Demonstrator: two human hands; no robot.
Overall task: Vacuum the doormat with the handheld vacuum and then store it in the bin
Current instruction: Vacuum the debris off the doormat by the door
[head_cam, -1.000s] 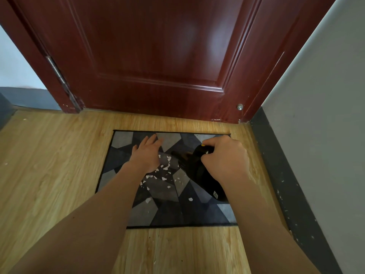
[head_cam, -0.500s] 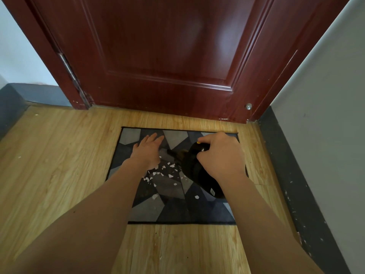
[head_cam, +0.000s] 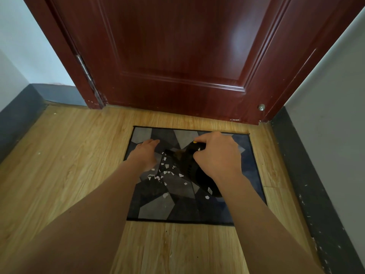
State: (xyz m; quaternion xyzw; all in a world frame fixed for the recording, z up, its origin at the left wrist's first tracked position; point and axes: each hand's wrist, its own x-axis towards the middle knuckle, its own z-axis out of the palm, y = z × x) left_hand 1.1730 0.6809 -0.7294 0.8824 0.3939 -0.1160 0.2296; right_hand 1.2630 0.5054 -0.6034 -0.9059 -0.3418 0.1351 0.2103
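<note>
Head view: a grey-and-blue, geometric-patterned rectangular doormat (head_cam: 158, 208) lies on the light wood-plank floor (head_cam: 69, 155) at frame centre, before a dark red panelled door (head_cam: 177, 56). The right hand (head_cam: 217, 153) grasps a black plastic handheld vacuum (head_cam: 189, 167) over the mat's right half. The left hand (head_cam: 145, 153) lies flat on the mat's upper left, fingers straight, released. Small white paper scraps (head_cam: 166, 171) lie scattered between the hands.

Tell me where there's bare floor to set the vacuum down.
Wood floor left of the doormat, up to the baseboard, and before its near edge is bare. Crowded: the mat's middle, with left hand, right hand gripping the vacuum, paper scraps.
</note>
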